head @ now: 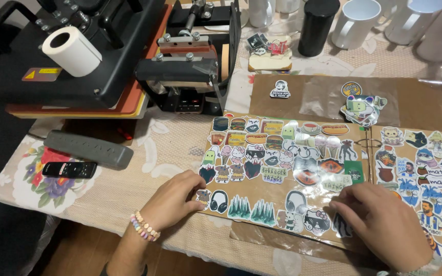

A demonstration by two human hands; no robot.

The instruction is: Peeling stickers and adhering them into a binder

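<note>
A person is leaning over a table covered with a cream lace-patterned cloth [129,189], both bare hands lying on an open ring binder of stickers [282,168]. The binder's left page is brown card under a glossy clear film, packed with small die-cut stickers in many colours: burgers, headphones, cartoon cats, pine trees. The left hand [172,197], wearing a pastel bead bracelet [145,227], is resting half-curled at the page's lower left edge, its fingertips touching the film near a small sticker; it is grasping nothing that can be made out. The right hand [379,220] is lying palm down on the lower right of the same page, fingers bent and pressing the film; whether it is pinching a sticker or the film's edge cannot be told, as the fingertips are hiding the spot. The right-hand page [425,163] is running off the frame's edge.

Beyond the binder, a loose brown sheet [415,102] is carrying a small heap of shiny stickers [361,108]. A black metal heat press [103,56] is occupying the upper left, with a white paper roll [71,50] lying on it. White mugs [356,20] and a black cylinder [318,25] are standing along the top, partly cut off. A grey rectangular bar [88,148] and a black remote [70,169] are lying at left.
</note>
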